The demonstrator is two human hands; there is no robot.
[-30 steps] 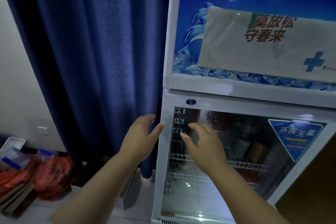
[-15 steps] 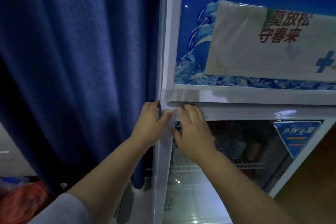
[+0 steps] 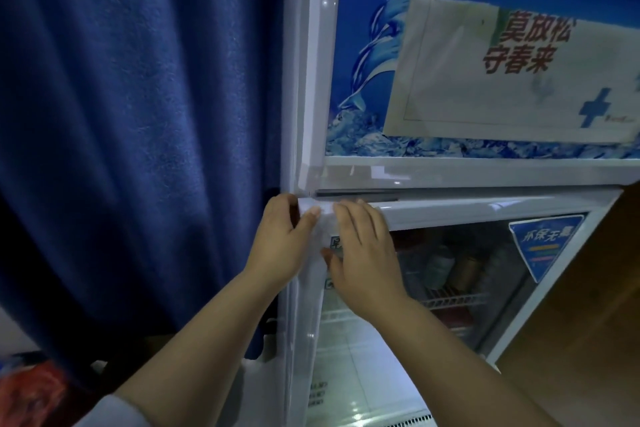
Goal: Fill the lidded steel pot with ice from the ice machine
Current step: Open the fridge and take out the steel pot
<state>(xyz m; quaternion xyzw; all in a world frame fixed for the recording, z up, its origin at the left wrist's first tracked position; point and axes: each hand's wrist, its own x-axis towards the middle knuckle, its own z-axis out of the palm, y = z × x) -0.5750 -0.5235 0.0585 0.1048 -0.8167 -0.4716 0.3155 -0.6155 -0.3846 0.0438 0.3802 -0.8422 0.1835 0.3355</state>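
White cabinet: glass door (image 3: pixel 460 274), top-left corner gripped.
Left hand (image 3: pixel 282 243): fingers curled round that corner's outer edge.
Right hand (image 3: pixel 363 253): fingers straight, flat on door frame beside it.
Curtain (image 3: pixel 138 114): blue, left of door.

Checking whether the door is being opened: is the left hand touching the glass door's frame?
Touching. The head view shows the left hand wrapped around the top left corner of the glass door's white frame, thumb on its front face.

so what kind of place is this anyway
Probably a small shop or a staff back room, though that is a guess. A glass-door display cooler holds drinks on wire shelves, a paper notice is stuck on its blue header panel, and a heavy blue curtain hangs beside it.
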